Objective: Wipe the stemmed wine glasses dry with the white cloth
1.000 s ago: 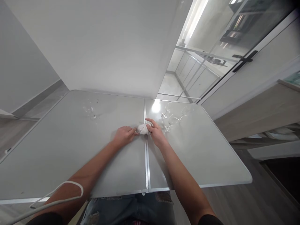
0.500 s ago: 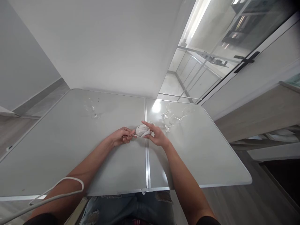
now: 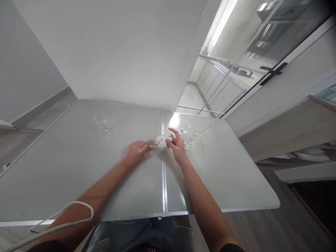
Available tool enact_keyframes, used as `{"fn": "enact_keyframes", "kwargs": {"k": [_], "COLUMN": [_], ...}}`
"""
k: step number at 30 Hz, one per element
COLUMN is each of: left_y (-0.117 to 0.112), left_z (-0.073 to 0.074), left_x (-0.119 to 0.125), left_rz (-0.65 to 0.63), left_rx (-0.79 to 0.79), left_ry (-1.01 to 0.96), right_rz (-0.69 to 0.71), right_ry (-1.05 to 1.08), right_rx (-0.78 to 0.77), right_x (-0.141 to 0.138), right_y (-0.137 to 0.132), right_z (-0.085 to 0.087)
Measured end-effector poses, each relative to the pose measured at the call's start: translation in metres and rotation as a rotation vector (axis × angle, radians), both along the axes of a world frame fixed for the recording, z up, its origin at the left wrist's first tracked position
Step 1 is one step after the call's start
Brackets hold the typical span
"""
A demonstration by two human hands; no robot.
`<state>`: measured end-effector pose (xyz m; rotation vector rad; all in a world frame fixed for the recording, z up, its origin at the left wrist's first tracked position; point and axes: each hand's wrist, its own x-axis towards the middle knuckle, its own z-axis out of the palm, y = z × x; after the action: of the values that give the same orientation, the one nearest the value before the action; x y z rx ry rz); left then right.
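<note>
Over the table's centre seam, a clear stemmed glass (image 3: 153, 144) lies sideways between my hands. My left hand (image 3: 138, 151) pinches it at the stem and foot end. A crumpled white cloth (image 3: 162, 140) fills or wraps the bowl; I cannot tell how much is inside. My right hand (image 3: 178, 146) grips the cloth at the bowl's rim end, thumb pressed on it and index finger raised. Just beyond that hand stands a clear stemmed glass (image 3: 187, 144), with several others close by, including one glass (image 3: 184, 130) farther back.
A lone stemmed glass (image 3: 106, 129) stands on the left half of the pale table (image 3: 126, 196). A white wall (image 3: 118, 52) meets the back edge, beside a glass door with a black handle (image 3: 274, 73). A white cable (image 3: 65, 222) loops by my left forearm.
The glass has turned in my hands. My left hand has rolled over, its back now showing, and my right thumb has moved onto the cloth, which looks more bunched.
</note>
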<state>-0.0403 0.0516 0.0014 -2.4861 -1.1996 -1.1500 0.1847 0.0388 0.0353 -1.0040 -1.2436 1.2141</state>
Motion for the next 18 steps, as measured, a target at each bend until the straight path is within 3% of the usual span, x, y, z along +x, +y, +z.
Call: {"fn": "enact_keyframes", "kwargs": {"k": [4,8,11,14,16,18], "left_y": [-0.005,-0.008,-0.007,-0.004,-0.003,-0.004], "left_z": [-0.001,0.006,0.014,0.018,0.018,0.015], "left_x": [0.001,0.002,0.001,-0.001,-0.001,0.001], "left_rz": [-0.063,-0.194,-0.324,-0.450,-0.484,-0.481], "left_rx": [-0.155,-0.606,-1.030,-1.350,-1.462,-1.473], "left_ry": [-0.120,-0.382,-0.574,-0.678,-0.732,-0.771], "right_rz": [0.184,0.339,0.311,0.234,0.167,0.068], "right_ry": [-0.115,-0.199,-0.235,-0.282,-0.294,-0.285], "right_rx": [0.081,0.130,0.204,0.273,0.304,0.347], "right_x": [0.002,0.009,0.014,0.016,0.015,0.012], "right_y": [-0.003,-0.005,-0.005,-0.005,-0.005,-0.006], "right_z": [0.002,0.005,0.003,-0.001,-0.003,-0.003]}}
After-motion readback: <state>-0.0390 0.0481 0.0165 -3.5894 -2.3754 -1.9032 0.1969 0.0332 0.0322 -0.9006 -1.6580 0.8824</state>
